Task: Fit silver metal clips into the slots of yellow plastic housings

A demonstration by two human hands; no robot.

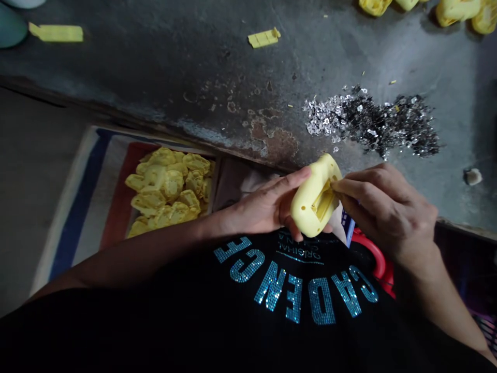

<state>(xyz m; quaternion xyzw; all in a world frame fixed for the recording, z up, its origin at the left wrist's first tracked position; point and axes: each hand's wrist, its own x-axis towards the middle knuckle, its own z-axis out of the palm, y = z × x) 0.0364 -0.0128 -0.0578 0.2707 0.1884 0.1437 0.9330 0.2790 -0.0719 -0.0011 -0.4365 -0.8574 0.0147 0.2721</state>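
A pale yellow plastic housing (310, 199), rounded and with a rectangular recess, is gripped in my left hand (272, 204) in front of my chest. Its recess faces right, and small round holes show on its surface. At the recess's upper end are the fingertips of my right hand (388, 207), pinched together. Whatever lies between those fingertips is too small or hidden to make out. Beyond the hands, a pile of small shiny metal pieces (373, 122) is spread on the dark worktop (174, 67).
Left of my body, a box holds many yellow plastic parts (166, 191) over a striped sheet (77, 207). Flat yellow pieces (62, 33) lie on the worktop, with more yellow housings (458, 10) at the far right. A small whitish lump (472, 176) sits near the right edge.
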